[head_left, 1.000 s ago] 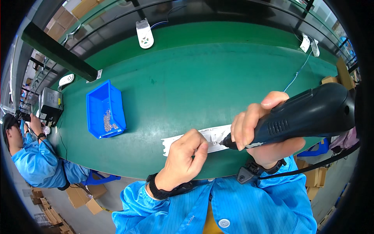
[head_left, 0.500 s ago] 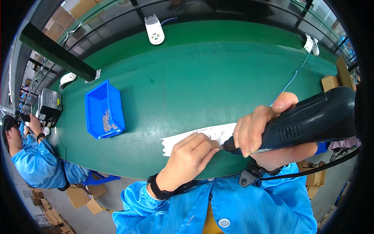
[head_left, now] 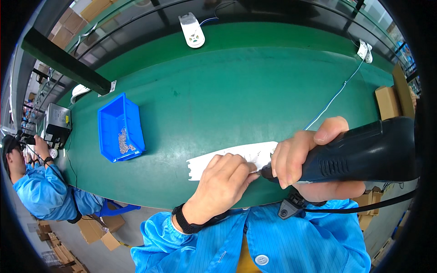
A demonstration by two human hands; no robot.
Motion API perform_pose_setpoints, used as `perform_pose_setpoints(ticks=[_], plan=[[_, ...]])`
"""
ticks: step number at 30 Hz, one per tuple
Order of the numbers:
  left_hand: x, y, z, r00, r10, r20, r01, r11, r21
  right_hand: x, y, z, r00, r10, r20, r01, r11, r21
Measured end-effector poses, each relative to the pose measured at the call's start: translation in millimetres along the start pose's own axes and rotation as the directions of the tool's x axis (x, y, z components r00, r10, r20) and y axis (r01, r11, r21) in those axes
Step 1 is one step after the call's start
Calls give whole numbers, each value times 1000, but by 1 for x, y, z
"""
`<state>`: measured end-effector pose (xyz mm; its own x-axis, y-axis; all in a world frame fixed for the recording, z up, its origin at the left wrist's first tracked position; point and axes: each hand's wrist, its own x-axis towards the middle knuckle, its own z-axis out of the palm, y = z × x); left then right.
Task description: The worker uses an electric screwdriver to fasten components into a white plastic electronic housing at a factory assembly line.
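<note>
My right hand (head_left: 296, 159) wraps round a black electric screwdriver (head_left: 359, 157), held nearly level with its tip pointing left. The tip meets a white plastic housing (head_left: 200, 167) lying on the green table. My left hand (head_left: 225, 179) rests over the housing's middle, its thumb and forefinger pinched together right at the screwdriver's tip. Whatever sits between those fingertips is hidden. A blue bin (head_left: 104, 132) stands to the left, with a heap of small metal screws (head_left: 124, 142) inside.
Farther back on the green table (head_left: 218, 95) lies a white housing with a wire (head_left: 193, 34). Another white device (head_left: 364, 51) trails a blue-white cord at the far right, near a cardboard box (head_left: 389, 102). A co-worker (head_left: 41, 186) sits left, beside a metal box (head_left: 58, 125).
The screwdriver's rear end has dropped a little, while its tip stays by my left fingertips. The white housing at the back has shifted slightly right.
</note>
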<state>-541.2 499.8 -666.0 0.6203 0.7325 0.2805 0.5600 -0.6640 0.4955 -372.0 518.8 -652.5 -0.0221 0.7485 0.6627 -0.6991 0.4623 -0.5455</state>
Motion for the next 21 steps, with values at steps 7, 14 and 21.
perform_pose_setpoints(ticks=[7, 14, 21], plan=[[2, -3, 5, 988, -132, -82, 142, 983, 119, -16, -3, -17, 983, -20, -181, 20, 1000, -3], [0, -6, 8, 988, -152, -18, 153, 976, 155, -21, -5, -23, 984, 54, -172, -88, 976, -197], [1, -9, 9, 987, -158, -6, 157, 977, 143, -24, 0, -26, 983, 61, -171, -80, 991, -104]])
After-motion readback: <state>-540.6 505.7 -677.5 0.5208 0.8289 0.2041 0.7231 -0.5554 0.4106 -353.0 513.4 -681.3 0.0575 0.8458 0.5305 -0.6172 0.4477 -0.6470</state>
